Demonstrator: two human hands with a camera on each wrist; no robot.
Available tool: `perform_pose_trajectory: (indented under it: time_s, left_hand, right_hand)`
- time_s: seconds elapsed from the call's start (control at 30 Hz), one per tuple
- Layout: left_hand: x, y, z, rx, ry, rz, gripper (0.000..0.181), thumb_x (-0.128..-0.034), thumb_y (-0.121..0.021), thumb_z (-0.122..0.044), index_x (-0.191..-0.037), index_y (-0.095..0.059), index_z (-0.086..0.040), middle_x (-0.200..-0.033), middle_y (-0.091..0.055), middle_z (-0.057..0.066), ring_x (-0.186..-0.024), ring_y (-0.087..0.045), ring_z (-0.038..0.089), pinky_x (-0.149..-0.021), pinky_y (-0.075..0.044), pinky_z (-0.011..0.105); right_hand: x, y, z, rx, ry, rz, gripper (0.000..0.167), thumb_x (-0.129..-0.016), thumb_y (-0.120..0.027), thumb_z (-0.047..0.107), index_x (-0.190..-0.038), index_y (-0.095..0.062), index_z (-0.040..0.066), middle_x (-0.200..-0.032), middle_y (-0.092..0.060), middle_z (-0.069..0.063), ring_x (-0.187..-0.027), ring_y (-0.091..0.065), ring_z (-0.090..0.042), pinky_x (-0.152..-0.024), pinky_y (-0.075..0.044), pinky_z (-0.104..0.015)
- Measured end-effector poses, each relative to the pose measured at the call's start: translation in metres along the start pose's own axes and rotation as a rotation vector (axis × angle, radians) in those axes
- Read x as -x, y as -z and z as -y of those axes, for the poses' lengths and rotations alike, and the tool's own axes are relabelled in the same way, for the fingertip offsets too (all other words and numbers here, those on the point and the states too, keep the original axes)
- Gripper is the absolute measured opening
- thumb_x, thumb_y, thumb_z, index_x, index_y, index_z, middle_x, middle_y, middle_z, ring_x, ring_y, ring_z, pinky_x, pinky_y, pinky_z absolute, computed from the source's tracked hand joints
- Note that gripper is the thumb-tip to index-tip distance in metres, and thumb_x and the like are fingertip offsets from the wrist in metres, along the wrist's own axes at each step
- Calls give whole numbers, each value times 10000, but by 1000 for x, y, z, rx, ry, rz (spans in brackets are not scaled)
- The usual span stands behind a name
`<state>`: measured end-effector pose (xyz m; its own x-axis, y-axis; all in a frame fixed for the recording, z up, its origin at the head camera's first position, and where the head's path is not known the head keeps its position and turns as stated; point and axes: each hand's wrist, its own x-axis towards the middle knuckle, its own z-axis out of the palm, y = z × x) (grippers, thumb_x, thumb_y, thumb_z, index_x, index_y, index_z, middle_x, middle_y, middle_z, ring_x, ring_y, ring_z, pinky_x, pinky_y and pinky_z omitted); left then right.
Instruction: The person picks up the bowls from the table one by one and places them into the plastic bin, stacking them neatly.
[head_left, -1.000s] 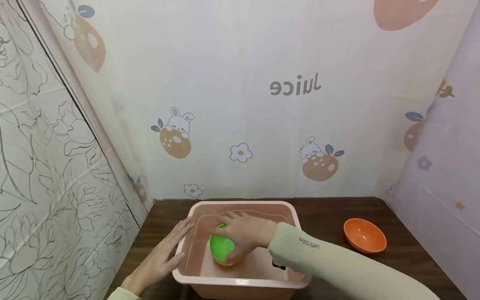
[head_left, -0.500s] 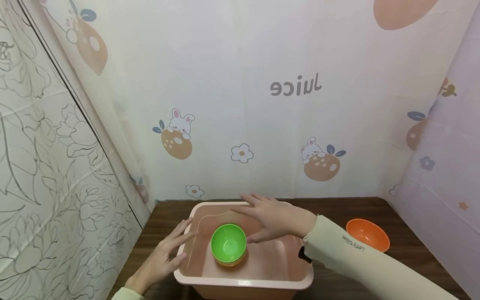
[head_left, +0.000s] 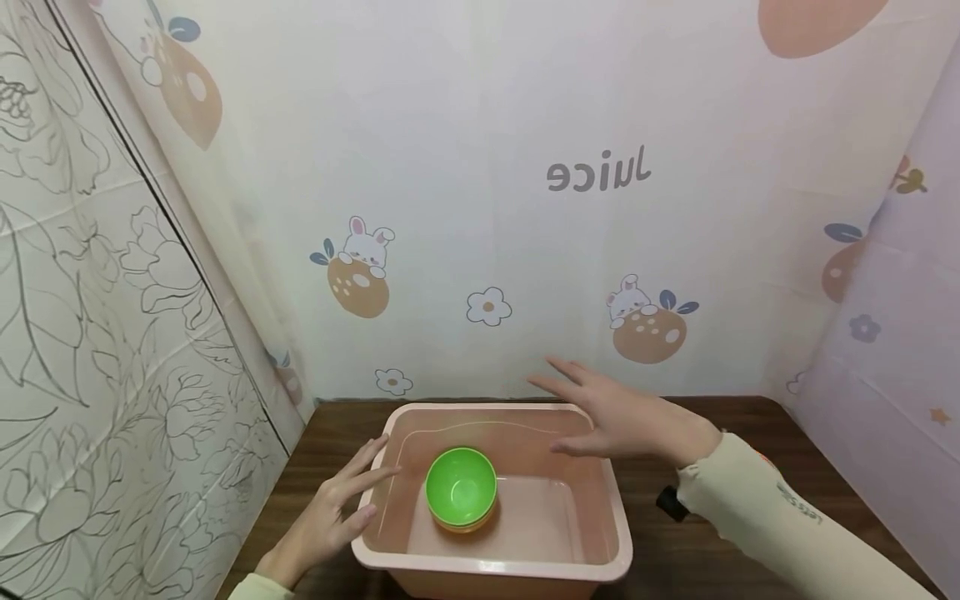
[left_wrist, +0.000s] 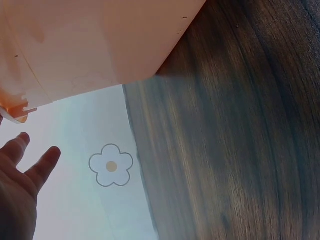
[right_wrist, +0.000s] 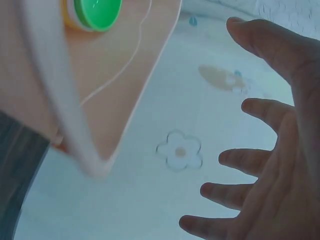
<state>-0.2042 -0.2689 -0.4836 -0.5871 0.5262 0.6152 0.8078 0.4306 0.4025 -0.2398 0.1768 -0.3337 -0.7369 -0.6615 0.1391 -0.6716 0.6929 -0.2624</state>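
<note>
At the far left hangs a cloth (head_left: 112, 333) with line-drawn flowers. The left hand (head_left: 330, 508) lies between the desk's (head_left: 660, 546) left edge and the pink basin (head_left: 491, 567), fingers spread and fairly straight, grasping nothing; its fingertips are at the basin's left rim. The basin stands nearer the desk's left edge than its right, its far side close to the back edge. In its left half sits the green bowl (head_left: 461, 486), nested in an orange-toned bowl (head_left: 459, 528). The right hand (head_left: 630, 417) hangs above the basin's back right corner, wide open, thumb and 4 fingers apart, holding nothing. Below its wrist is a black piece (head_left: 671, 503). Farther right, the pale sleeve (head_left: 795, 517) mostly hides an orange thing (head_left: 766, 460).
</note>
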Motion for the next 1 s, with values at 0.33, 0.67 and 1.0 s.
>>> perform_pose_trajectory:
  time_s: [0.33,0.67,1.0]
  left_hand:
    - [0,-4,-2,-6,0,-17,497,-920,-633,-164,-1417,-631,-183,-1589,-431,236,-1556,-302,309,-1243,-205,222]
    - [0,-6,-3,-65,7,-44,424,-961,-613,-227,-1382,-659,-227,-1581,-465,201,-1564,-266,359,-1091,-392,679]
    - [1,-7,0,6,-13,-39,435,-958,-586,-183,-1381,-648,-106,-1562,-461,250,-1564,-285,300,-1248,-177,190]
  right_hand:
    - [31,-4,-34,50,-59,-97,849,-883,-728,598,-1578,-425,216,-1625,-323,-286,-1429,-404,-543,-1026,-467,-698]
    - [59,-10,-58,46,-121,-85,850,-878,-744,582,-1572,-431,206,-1605,-340,-300,-1410,-393,-565,-977,-455,-751]
    - [76,-17,-77,66,-167,-119,827,-871,-761,558,-1547,-461,186,-1575,-381,-306,-1375,-433,-563,-957,-474,-740]
